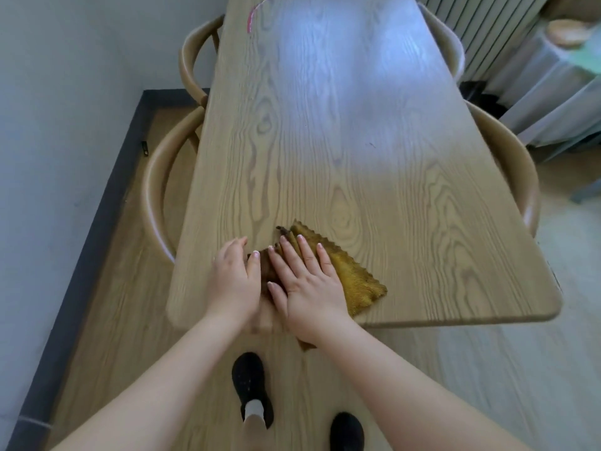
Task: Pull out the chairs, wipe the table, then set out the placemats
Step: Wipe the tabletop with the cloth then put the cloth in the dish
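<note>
A mustard-yellow cloth (353, 275) with a zigzag edge lies folded on the near end of the long wooden table (341, 151). My right hand (305, 281) presses flat on the cloth with straight, spread fingers. My left hand (232, 278) rests beside it at the cloth's left edge, fingers straight and its thumb touching the darker fold. Part of the cloth hangs over the table's near edge under my right wrist. No placemats are in view.
Two curved wooden chairs (159, 190) (192, 53) stand tucked in along the left side, two more (517, 177) (452, 43) on the right. A pink strip (252, 16) lies at the far left of the table. A wall runs close on the left.
</note>
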